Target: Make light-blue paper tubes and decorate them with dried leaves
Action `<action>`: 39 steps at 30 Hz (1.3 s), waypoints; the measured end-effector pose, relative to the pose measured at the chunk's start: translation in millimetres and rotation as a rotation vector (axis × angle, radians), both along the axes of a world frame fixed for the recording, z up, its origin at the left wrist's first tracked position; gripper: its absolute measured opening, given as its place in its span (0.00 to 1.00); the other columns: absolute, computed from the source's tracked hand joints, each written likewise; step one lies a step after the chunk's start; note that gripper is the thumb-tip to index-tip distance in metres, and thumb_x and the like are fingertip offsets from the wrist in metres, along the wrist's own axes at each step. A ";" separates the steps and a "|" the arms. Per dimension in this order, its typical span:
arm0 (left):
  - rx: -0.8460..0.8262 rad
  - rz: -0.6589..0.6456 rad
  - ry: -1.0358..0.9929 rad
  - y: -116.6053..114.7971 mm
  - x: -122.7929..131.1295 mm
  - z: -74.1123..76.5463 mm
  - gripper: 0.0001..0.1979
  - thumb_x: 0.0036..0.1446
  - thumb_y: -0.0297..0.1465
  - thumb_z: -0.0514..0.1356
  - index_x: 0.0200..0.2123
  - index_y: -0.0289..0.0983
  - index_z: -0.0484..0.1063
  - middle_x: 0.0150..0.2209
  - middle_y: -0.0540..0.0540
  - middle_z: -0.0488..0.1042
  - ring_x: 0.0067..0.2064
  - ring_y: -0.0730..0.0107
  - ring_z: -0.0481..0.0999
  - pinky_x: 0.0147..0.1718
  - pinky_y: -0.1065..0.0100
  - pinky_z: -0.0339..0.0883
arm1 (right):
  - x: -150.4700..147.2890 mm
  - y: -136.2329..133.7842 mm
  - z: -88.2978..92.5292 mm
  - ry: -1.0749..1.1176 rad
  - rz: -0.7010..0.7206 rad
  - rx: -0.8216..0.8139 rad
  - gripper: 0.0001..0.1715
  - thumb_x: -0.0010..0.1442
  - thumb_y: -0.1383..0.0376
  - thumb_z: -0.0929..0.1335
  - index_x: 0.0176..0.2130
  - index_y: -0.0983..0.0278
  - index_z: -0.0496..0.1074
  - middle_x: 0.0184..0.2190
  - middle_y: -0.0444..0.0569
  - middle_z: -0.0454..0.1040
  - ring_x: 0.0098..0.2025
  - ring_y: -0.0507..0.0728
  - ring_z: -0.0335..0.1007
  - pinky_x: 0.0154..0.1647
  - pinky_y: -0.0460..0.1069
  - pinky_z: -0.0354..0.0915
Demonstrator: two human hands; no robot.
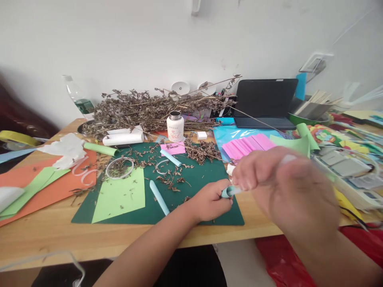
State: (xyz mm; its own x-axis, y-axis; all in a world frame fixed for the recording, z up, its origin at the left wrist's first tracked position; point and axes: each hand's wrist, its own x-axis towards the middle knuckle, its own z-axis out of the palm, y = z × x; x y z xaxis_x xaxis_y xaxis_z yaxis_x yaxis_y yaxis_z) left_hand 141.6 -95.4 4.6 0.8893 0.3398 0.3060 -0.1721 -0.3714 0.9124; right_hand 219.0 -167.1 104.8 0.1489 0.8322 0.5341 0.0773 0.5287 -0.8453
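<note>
Over the right part of the green cutting mat (206, 175), my left hand (211, 201) is closed around a light blue rolled paper tube (226, 193), its open end facing right. My right hand (287, 187), blurred, is closed with fingers pinched at a whitish translucent piece (235, 189) that meets the tube's mouth; its kind cannot be made out. Two more blue paper rolls lie on the mat, one at the front (159, 198) and one farther back (171, 158). A light green sheet (122, 195) covers the mat's left part, with dried leaf bits scattered about.
Dried branches (134, 107) heap along the wall behind a white bottle (175, 127). A dark laptop-like device (265, 101) stands back right, near folded pink paper (243, 146). Orange paper (60, 191) and a green roll (101, 148) lie left; a box of supplies (344, 171) sits right.
</note>
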 end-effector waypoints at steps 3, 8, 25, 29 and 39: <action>0.004 -0.008 -0.009 0.1 0.2 -1.2 0.04 0.43 0.22 0.49 0.23 0.35 0.56 0.24 0.52 0.57 0.28 0.76 0.58 0.29 0.74 0.56 | -2.6 0.7 5.3 0.053 -0.035 -0.036 0.11 0.56 0.62 0.58 0.27 0.63 0.62 0.20 0.44 0.60 0.20 0.49 0.55 0.19 0.47 0.52; 0.028 0.015 0.047 -0.2 -0.2 -2.1 0.03 0.43 0.22 0.49 0.24 0.34 0.57 0.24 0.52 0.58 0.28 0.77 0.57 0.29 0.74 0.57 | -4.7 4.1 18.5 0.115 0.033 -0.146 0.25 0.52 0.52 0.59 0.13 0.64 0.52 0.11 0.40 0.45 0.14 0.47 0.43 0.13 0.46 0.44; 0.054 0.002 0.048 -0.5 -1.3 -2.6 0.05 0.44 0.22 0.50 0.28 0.34 0.61 0.26 0.51 0.62 0.30 0.75 0.60 0.31 0.73 0.58 | -11.1 2.8 13.9 0.238 -0.074 -0.118 0.12 0.53 0.71 0.55 0.26 0.59 0.63 0.11 0.39 0.47 0.14 0.48 0.42 0.14 0.45 0.44; 0.048 -0.018 0.006 -0.6 -1.5 -2.6 0.05 0.44 0.21 0.49 0.27 0.34 0.59 0.26 0.51 0.61 0.30 0.76 0.60 0.31 0.74 0.58 | -10.1 2.4 12.5 0.188 -0.061 -0.134 0.10 0.54 0.69 0.56 0.28 0.59 0.63 0.12 0.39 0.48 0.14 0.48 0.42 0.14 0.45 0.43; 0.049 -0.003 0.017 -0.3 -1.3 -2.0 0.04 0.43 0.22 0.49 0.26 0.34 0.59 0.25 0.52 0.61 0.29 0.76 0.60 0.31 0.74 0.57 | -6.9 2.1 6.8 0.170 -0.059 -0.092 0.12 0.54 0.70 0.55 0.30 0.59 0.63 0.13 0.39 0.49 0.15 0.48 0.43 0.14 0.45 0.44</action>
